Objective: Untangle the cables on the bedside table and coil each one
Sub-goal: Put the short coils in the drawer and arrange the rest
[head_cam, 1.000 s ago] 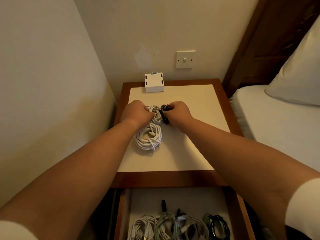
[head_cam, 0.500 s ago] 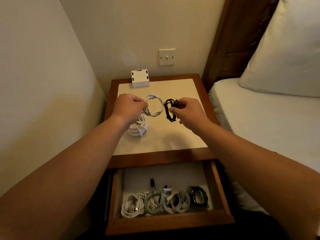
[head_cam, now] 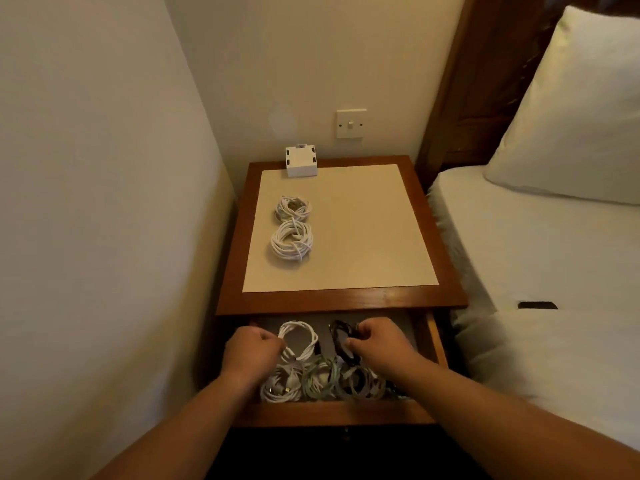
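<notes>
White cable coil clasped in our left hand, black cable coil in our right hand, above six-o'clock wooden drawer, likely for stowing.

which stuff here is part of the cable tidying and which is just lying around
Job: white coil held by left hand; black coil held by right hand; far tabletop coil; near tabletop coil; coiled cables in the drawer; bedside table.
Lying about: white box; wall switch; pillow; bed.

corner beside a bed
a switch on the wall, a white box below it; a pillow lies by the wooden headboard.
</notes>
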